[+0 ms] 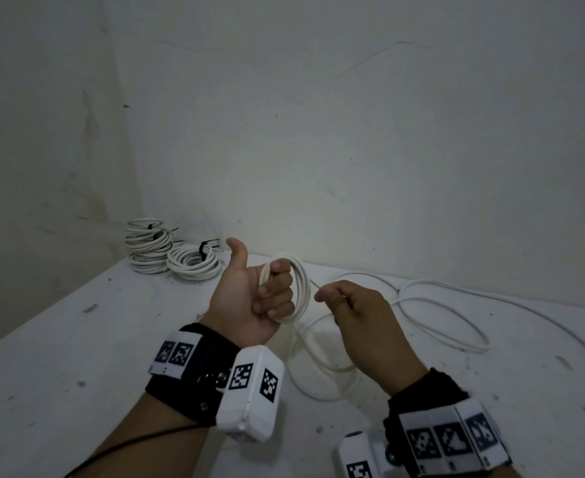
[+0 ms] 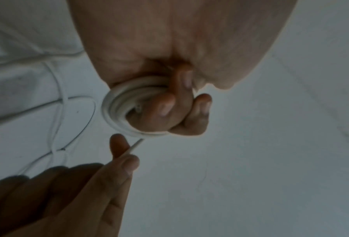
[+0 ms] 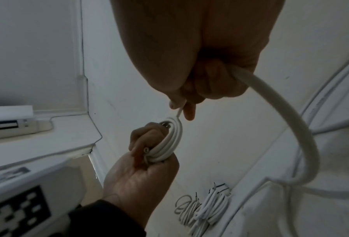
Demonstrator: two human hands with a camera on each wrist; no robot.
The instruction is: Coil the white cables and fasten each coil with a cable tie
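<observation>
Cable coil [image 1: 289, 288] wrapped round curled fingers of my left hand [image 1: 249, 298], above table [image 1: 77, 339]. Right hand [image 1: 353, 305] pinches feeding strand. Risk: slack trailing loops [image 1: 439, 315] snag; loosened fingers let turns spring apart.

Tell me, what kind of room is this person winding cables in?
Probably a bare workroom or storage corner, not a home. The plain scuffed wall meets a stained white table, where tied coils are stacked and loose cable sprawls. An air-conditioning unit seems mounted high.
</observation>
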